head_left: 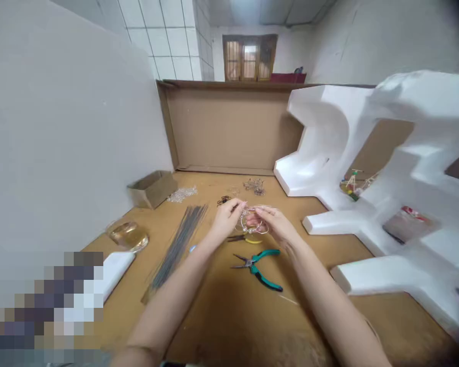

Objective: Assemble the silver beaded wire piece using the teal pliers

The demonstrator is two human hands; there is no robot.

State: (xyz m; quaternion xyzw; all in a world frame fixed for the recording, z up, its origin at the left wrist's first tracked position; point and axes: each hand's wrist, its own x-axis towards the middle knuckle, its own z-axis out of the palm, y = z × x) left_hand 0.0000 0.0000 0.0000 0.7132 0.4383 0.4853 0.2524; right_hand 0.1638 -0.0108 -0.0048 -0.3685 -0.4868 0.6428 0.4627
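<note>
Both my hands hold a looped piece of thin silvery wire with clear beads [249,230] above the middle of the table. My left hand [229,216] pinches its left side near the top. On the right side, the fingers of my right hand [271,220] are closed on the wire, some of them behind the loop. Just below lie yellow-handled pliers [254,240], partly hidden by the loop. Nearer to me, teal-handled pliers [254,262] rest with their handles spread. A small dark cluster of wire pieces [224,200] lies just beyond my left hand.
Left of my left arm lies a bundle of straight grey wires [179,244]. Clear beads [182,193] lie beside a small cardboard box [153,188]. A glass of amber liquid [128,235] stands at the left edge. White foam blocks [352,219] line the right; wire pieces [254,186] lie behind.
</note>
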